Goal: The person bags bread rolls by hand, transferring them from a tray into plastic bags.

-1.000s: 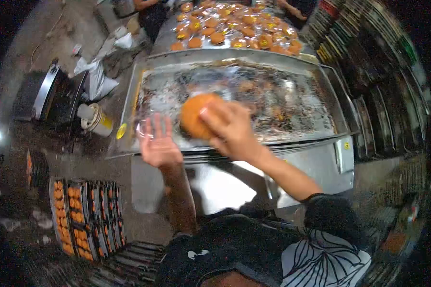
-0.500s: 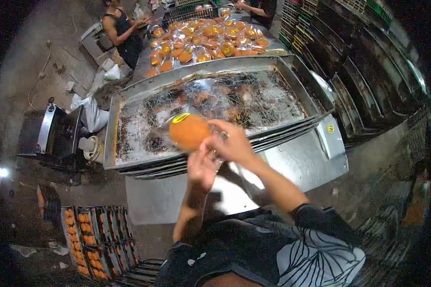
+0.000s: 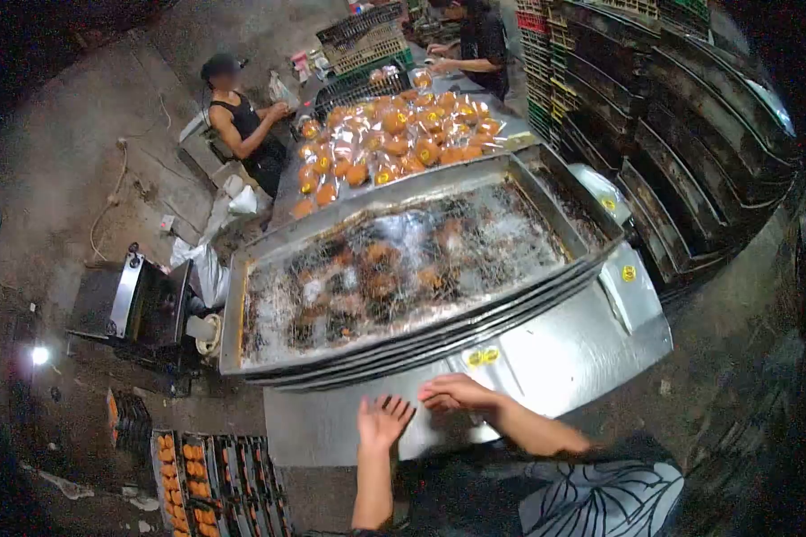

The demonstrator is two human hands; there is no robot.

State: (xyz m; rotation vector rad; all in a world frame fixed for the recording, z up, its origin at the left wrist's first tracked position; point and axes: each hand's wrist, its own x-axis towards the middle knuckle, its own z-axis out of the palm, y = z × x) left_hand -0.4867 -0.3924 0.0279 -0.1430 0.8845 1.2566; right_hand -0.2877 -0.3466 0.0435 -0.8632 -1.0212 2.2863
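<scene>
My left hand is raised palm up over the front of the metal table, with its fingers spread and nothing in it. Beside it, my right hand is stretched toward the left, fingers loosely extended, and no item shows in it. Just beyond my right hand lie clear plastic bags with yellow labels. A stack of large, stained metal baking trays stands in front of both hands. Behind the trays, many round orange-brown buns in clear labelled bags are heaped on the table.
A person in a dark tank top stands at the far left, another in a dark shirt at the far right. Crates are stacked at the back. Trays line the right side. Trays of buns sit at lower left.
The bagged bun that both hands held is no longer in them. My hands have come apart and drawn back toward my body. The view has shifted, showing more of the far end.
</scene>
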